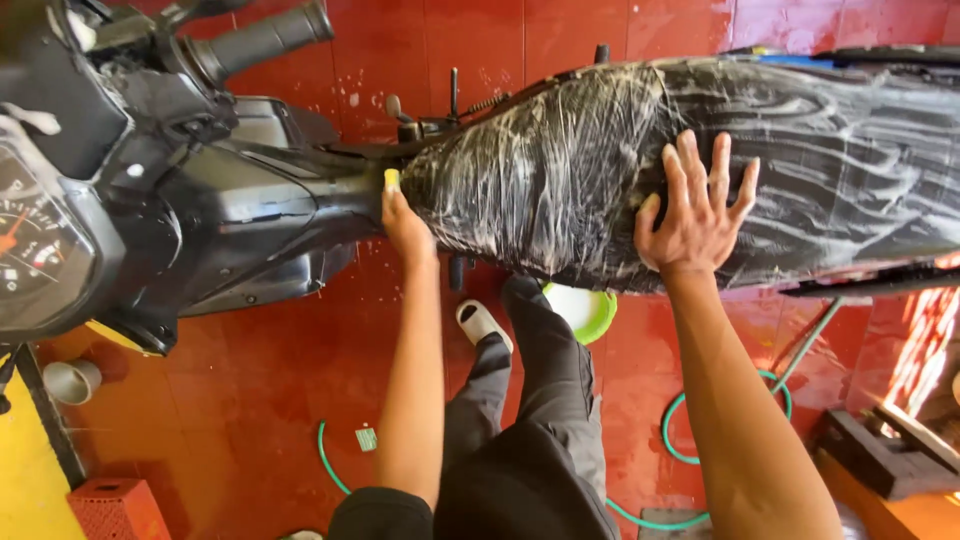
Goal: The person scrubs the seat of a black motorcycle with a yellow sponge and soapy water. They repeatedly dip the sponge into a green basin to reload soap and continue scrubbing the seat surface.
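Observation:
A black motorbike lies across the view, its long seat [800, 170] streaked with white soap foam. My right hand [693, 215] rests flat on the seat's side, fingers spread, holding nothing. My left hand [404, 222] is closed on a small yellow sponge [392, 179], pressed against the front end of the seat where it meets the dark body panel [250, 210]. The handlebar grip [265, 38] and the speedometer [35, 245] are at the upper left.
Wet red floor tiles [280, 370] lie under the bike. A green hose [675, 425] loops across the floor. A green bowl [585, 310] sits by my foot in a white sandal [480, 322]. A red crate [115, 508] and grey cup [70, 380] are lower left.

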